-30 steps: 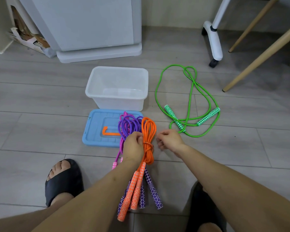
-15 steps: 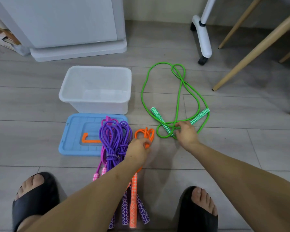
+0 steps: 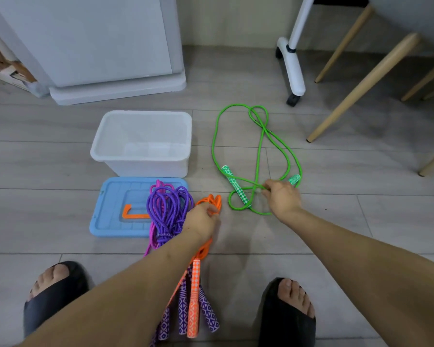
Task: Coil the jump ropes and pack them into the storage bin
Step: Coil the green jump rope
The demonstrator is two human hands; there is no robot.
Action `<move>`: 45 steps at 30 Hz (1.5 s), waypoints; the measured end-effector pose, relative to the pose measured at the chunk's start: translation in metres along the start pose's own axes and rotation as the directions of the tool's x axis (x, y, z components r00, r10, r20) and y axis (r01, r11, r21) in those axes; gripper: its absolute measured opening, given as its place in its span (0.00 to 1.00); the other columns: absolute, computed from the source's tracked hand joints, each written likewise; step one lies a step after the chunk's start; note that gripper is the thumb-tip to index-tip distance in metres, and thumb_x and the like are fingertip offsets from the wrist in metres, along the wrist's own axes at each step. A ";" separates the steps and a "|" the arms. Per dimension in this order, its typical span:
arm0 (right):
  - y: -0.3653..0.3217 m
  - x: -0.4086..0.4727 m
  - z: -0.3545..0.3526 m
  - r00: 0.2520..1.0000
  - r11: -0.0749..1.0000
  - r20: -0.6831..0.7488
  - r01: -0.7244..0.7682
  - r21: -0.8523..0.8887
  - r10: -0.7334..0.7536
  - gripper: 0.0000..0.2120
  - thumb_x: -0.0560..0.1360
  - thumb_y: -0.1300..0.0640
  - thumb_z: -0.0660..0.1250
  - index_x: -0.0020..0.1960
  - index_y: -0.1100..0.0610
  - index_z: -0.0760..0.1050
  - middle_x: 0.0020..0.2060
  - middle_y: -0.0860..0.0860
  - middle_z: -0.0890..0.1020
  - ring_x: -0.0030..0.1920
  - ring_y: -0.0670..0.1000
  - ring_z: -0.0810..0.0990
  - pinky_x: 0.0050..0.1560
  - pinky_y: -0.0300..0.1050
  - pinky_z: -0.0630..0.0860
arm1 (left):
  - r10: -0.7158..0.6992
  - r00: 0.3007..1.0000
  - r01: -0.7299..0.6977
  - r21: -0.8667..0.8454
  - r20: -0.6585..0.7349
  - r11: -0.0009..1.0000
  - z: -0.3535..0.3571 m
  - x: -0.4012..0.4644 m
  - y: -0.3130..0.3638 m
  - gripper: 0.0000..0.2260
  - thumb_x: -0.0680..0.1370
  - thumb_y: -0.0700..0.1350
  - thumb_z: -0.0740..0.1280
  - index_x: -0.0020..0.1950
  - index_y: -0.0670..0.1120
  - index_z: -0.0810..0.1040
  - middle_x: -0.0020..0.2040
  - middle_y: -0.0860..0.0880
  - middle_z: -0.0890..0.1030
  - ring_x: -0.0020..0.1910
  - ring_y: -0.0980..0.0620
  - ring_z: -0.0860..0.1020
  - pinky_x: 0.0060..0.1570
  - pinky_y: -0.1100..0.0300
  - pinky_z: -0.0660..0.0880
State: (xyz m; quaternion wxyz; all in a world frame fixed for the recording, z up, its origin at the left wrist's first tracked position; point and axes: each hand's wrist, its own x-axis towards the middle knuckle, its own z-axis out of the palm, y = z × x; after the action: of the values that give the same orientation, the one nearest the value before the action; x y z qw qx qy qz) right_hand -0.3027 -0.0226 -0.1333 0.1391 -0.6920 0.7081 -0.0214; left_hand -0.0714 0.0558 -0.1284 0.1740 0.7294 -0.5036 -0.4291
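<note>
Grey wood-look plank floor (image 3: 361,221) is filling the frame. White cabinet (image 3: 98,41) is sitting upper left, white wheeled stand (image 3: 295,68) upper centre-right, pale wooden legs (image 3: 361,88) slanting in upper right.

Middle of the orange rope (image 3: 212,201) under the left hand (image 3: 203,221); one green handle (image 3: 294,179) half behind the right hand (image 3: 282,197)

Head cam, single wide-angle view, aimed fwd and down.
Floor (image 3: 361,234) is seen from close above; forearms enter at bottom of frame, furniture bases at top edge.
</note>
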 end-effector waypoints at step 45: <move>-0.159 -0.151 -0.343 0.898 0.694 -0.264 0.441 0.569 -0.353 0.09 0.83 0.59 0.61 0.48 0.59 0.79 0.40 0.48 0.86 0.46 0.50 0.83 0.55 0.46 0.77 | 0.607 0.794 -0.430 -0.720 -0.016 0.544 -0.271 -0.232 0.265 0.12 0.87 0.42 0.54 0.45 0.45 0.71 0.34 0.50 0.69 0.28 0.56 0.59 0.31 0.63 0.60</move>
State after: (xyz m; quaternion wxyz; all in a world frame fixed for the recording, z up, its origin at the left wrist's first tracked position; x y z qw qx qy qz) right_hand -0.2253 0.0641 0.2564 0.3010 -0.7416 0.5027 -0.3266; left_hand -0.0377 0.0980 0.3125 0.4918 0.3691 -0.5162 -0.5962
